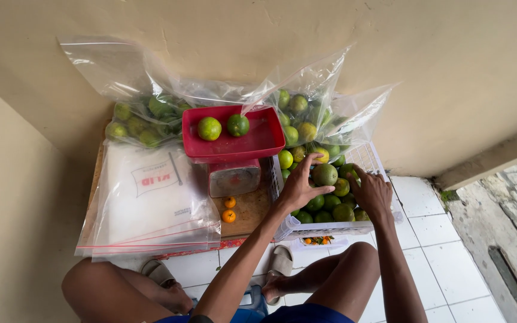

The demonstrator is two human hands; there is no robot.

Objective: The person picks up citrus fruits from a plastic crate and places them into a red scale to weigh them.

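Gripping a green citrus fruit (325,174) from above, the left hand (298,187) has its fingers curled around it right of centre, over the white crate (330,229); the right hand (371,192) rests spread among the neighbouring fruit, holding nothing. A clean lift straight up appears advisable, since the red scale tray (258,140) just left already carries two fruits (223,127).

A red tray (252,140) sits on top of a small scale (234,178), with two green citrus fruits (223,127) lying in it side by side. To its left a stack of clear zip bags (151,206) leans flat on the low wooden table (251,208). Two tiny orange fruits (229,210) rest on the wood just below the scale. Pale sandals (281,261) lie on the white floor tiles (450,269).
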